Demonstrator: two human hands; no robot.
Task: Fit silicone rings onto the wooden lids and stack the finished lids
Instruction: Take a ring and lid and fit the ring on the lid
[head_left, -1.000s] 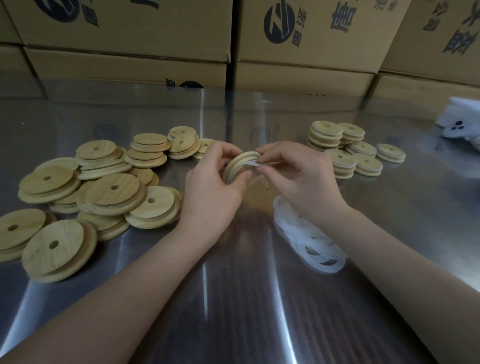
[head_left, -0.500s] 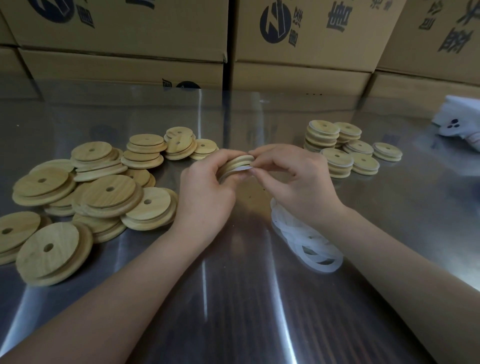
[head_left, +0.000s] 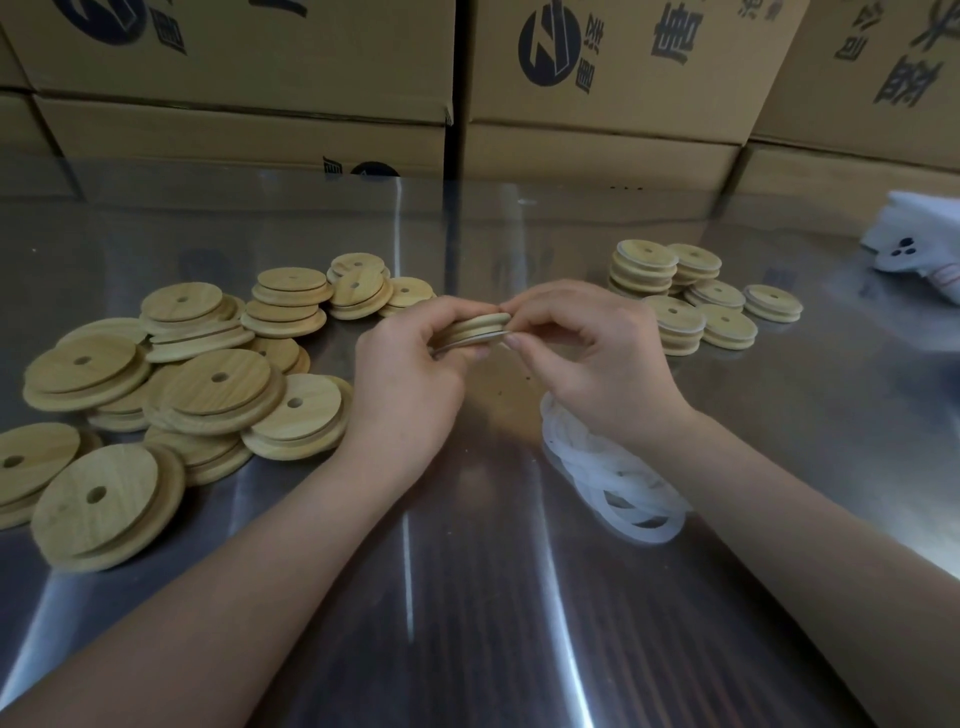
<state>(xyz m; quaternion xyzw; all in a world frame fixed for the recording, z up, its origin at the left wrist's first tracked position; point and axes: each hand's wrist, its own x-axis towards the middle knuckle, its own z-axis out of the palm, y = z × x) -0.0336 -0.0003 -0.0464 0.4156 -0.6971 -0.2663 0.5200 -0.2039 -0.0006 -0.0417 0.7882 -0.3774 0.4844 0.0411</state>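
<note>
A round wooden lid (head_left: 475, 327) is held almost flat above the table's middle. My left hand (head_left: 410, 374) grips its left edge and my right hand (head_left: 587, 353) pinches its right edge. A thin white silicone ring (head_left: 480, 340) shows along the lid's lower rim between my fingers. A loose pile of white silicone rings (head_left: 618, 478) lies on the table under my right wrist. Bare wooden lids (head_left: 208, 384) with centre holes are heaped at the left. Short stacks of ringed lids (head_left: 675, 296) stand at the right rear.
The shiny steel table (head_left: 467, 597) reflects light. Printed cardboard boxes (head_left: 597, 78) wall off the far edge. A white cloth object (head_left: 919, 244) lies at the far right.
The lid has turned from standing tilted on edge to lying nearly flat between both hands, and the ring now hugs its lower rim. Both hands have stayed in the same spot.
</note>
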